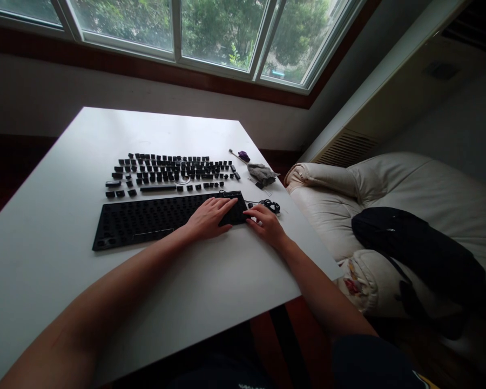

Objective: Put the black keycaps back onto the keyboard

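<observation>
A black keyboard base (146, 219) with its keycaps removed lies on the white table (65, 270). My left hand (208, 216) rests flat on the keyboard's right part, fingers stretched out. At the keyboard's right end my right hand (266, 222) touches the edge, fingers curled lightly; I cannot make out anything in them. Several black keycaps (170, 170) are laid out in rows behind the keyboard. The coiled black cable (270, 205) lies just beyond my right hand.
A grey cloth (262, 173), a thin brush and a small purple object (243, 156) lie at the table's far right. A white sofa (409, 189) with a black bag (413, 243) stands to the right. Windows run along the far wall.
</observation>
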Tool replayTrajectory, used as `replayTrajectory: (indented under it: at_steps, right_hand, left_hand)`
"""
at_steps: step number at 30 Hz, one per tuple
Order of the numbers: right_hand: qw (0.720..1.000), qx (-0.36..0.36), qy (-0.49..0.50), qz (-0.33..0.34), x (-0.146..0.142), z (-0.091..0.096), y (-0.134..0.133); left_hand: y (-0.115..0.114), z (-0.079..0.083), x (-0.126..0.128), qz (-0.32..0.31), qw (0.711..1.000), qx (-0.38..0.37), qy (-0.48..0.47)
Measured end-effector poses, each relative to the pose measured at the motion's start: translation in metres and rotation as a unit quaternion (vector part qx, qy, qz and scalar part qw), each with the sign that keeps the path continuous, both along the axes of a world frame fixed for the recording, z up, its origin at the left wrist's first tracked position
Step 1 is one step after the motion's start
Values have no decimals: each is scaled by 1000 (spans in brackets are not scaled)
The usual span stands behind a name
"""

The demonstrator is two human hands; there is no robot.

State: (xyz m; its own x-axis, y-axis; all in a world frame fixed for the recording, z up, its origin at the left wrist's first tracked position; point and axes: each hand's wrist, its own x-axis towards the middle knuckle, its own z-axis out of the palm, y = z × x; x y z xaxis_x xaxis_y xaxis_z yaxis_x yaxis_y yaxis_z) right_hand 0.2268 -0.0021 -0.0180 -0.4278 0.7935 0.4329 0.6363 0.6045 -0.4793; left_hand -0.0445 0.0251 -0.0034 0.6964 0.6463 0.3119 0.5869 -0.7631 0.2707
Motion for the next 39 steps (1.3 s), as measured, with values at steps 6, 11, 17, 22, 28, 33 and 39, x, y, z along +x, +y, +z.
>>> replayTrajectory:
  at_steps: [6,11,17,22,28,33,39]
  right_hand:
    - [1000,-14,19,1,0,-2,0]
    - [999,-21,38,1,-1,-2,1]
    - [998,-37,55,0,-2,0,2]
    - [997,-43,66,0,-2,-1,2]
    - [986,-107,129,-21,8,1,5]
    - [982,-146,119,-29,16,1,7]
    - [983,-146,106,-30,14,3,6]
  left_hand:
    - [1,-1,0,35,999,-5,-22]
    - [0,-1,0,42,999,3,-17]
    - [1,-2,0,39,999,4,-7]
    - [1,-1,0,40,999,0,-3]
    - [0,-1,0,39,999,-4,-1]
    - [0,-2,-1,36,999,-1,-1]
    - [1,-2,-1,34,999,3,1]
